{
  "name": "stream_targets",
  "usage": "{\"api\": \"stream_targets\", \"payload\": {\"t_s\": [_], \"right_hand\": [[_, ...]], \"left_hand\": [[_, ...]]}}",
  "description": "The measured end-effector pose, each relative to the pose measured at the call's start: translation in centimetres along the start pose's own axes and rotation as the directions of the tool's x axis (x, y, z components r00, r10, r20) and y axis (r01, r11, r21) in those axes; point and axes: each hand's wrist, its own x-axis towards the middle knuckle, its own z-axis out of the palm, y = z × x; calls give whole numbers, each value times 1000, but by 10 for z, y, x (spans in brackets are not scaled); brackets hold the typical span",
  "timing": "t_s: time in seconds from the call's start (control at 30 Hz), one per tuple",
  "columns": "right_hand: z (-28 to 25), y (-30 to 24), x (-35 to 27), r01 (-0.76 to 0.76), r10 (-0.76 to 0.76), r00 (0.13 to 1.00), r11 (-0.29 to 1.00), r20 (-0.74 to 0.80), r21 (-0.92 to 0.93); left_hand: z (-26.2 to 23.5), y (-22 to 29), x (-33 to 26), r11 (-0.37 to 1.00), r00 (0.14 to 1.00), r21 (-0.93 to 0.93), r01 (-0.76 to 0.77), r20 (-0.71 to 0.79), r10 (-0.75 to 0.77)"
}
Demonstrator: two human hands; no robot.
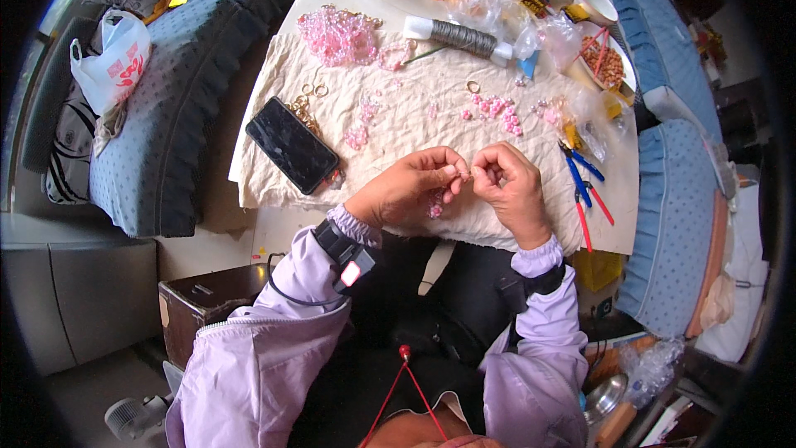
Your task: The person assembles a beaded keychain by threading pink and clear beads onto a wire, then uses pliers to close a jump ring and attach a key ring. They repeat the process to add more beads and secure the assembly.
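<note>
Above the near edge of a cream cloth point(390, 129), both hands meet fingertip to fingertip. My left hand point(414, 182) pinches a small string of pink beads point(435, 209), part of which hangs below its fingers. My right hand point(507, 185) is closed in a pinch right beside the left fingertips; whatever sits in it is too small to make out. Beyond the hands lie loose pink beads point(497, 112), a few paler beads point(361, 129) and a gold ring point(473, 86). A heap of pink bead strands point(338, 36) rests at the far left of the cloth.
A black phone point(293, 145) lies left of my hands. Pliers with blue handles point(578, 174) and a red-handled tool point(583, 220) lie to the right. Farther back are a spool of grey wire point(460, 37), plastic bags point(497, 12) and a bowl of brown nuts point(604, 62).
</note>
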Motion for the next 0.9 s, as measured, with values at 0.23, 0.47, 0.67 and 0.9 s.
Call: {"api": "stream_targets", "payload": {"t_s": [0.23,0.47,0.67,0.9], "right_hand": [[-12,-10,4,97,-83,989,990,123,-105],[-16,-13,6,98,-75,982,986,173,-131],[-16,-15,6,113,-88,979,985,186,-127],[-20,-20,9,173,-113,961,959,254,-226]], "left_hand": [[-2,-2,-1,999,1000,-39,-2,30,4],[-2,-4,0,1000,1000,25,-4,-3,4],[-2,-5,2,1000,1000,-8,14,-5,-14],[4,-3,3,998,996,-45,37,-83,-41]]}}
